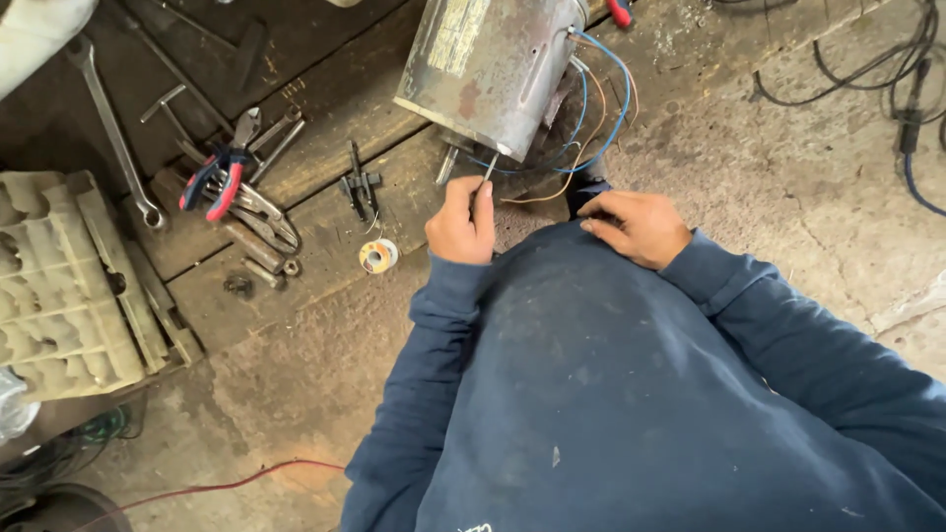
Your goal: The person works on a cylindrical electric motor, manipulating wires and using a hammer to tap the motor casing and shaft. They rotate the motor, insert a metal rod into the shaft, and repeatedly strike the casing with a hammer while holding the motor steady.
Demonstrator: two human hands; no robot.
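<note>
The left hand (461, 223) pinches a thin tool (488, 169) aimed at the motor (488, 69) lying just ahead on the boards (325, 108), while the right hand (639, 227) rests loosely curled near its wires (601, 108), pliers (219, 177) well left.

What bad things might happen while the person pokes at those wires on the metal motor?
The thin tool in the left hand could slip and nick the blue wires. The tilted motor might roll on the planks. The pliers and wrench lying loose nearby could be knocked or knelt on.
</note>
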